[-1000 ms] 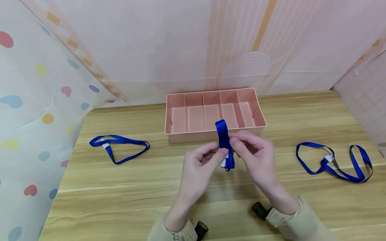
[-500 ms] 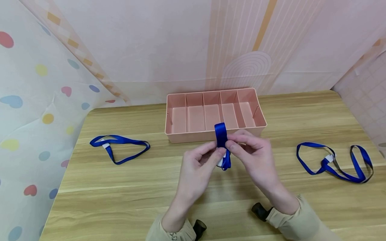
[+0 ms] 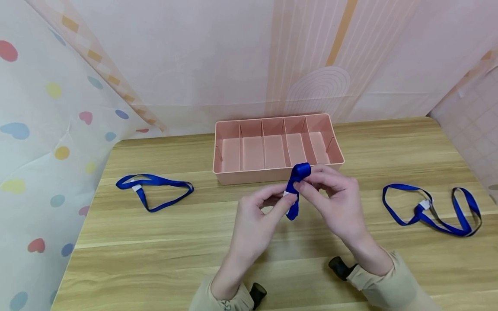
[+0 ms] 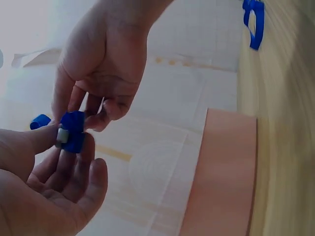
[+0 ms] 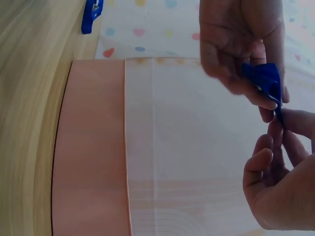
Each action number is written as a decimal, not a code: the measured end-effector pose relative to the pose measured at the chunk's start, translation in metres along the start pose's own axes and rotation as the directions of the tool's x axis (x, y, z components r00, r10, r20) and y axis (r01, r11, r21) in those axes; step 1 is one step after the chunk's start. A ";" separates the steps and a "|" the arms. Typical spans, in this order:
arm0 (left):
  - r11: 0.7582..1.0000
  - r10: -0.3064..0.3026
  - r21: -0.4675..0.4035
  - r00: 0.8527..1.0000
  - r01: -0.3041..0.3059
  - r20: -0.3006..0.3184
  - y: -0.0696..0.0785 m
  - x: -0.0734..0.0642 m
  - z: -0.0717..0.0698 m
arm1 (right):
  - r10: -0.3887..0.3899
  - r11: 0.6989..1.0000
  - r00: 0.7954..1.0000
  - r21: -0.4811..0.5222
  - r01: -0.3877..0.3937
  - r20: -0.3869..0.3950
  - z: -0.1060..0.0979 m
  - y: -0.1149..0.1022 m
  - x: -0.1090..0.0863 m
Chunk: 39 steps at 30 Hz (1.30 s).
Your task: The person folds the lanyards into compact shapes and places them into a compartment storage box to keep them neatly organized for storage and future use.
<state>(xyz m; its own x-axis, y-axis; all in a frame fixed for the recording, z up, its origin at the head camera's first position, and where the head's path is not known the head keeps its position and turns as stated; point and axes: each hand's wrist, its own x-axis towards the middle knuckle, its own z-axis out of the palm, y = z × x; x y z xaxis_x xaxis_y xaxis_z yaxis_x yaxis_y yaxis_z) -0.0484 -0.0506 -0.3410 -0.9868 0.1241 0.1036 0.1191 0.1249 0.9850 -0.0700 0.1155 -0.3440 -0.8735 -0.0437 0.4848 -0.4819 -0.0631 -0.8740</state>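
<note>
Above the bench (image 3: 155,255), on the box's (image 3: 253,177) near side, the left hand (image 3: 253,224) pinches a folded lanyard (image 3: 297,175) between thumb and fingers; the right hand (image 3: 342,203) pinches its upper part. Looped lanyards lie well apart, one left (image 3: 153,178), one right (image 3: 419,212).

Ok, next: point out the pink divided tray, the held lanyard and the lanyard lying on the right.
Pink divided tray (image 3: 268,176): head view, on its front wall.
Held lanyard (image 3: 292,185): head view, on its folded strap.
Right-side lanyard (image 3: 418,212): head view, where its strap bunches.
</note>
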 end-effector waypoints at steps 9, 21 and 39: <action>0.984 -0.056 -0.168 0.997 0.066 0.062 -0.003 0.002 0.001 | -0.054 0.998 0.996 0.018 0.056 -0.069 0.001 0.005 0.001; 0.952 -0.185 -0.244 0.982 0.185 0.020 0.000 0.005 -0.001 | -0.390 0.903 0.919 -0.218 0.371 -0.055 0.001 0.015 0.003; 0.911 -0.222 -0.336 0.970 0.241 0.093 -0.002 0.005 -0.007 | -0.680 0.648 0.722 -0.356 0.673 0.126 -0.002 0.023 0.010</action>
<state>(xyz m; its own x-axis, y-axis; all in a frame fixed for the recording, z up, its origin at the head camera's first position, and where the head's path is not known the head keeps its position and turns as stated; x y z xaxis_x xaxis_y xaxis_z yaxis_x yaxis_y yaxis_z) -0.0545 -0.0573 -0.3417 -0.9740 0.1846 -0.1314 -0.1660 -0.1868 0.9683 -0.0904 0.1153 -0.3593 -0.2940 -0.1143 0.9489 -0.9250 0.2841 -0.2524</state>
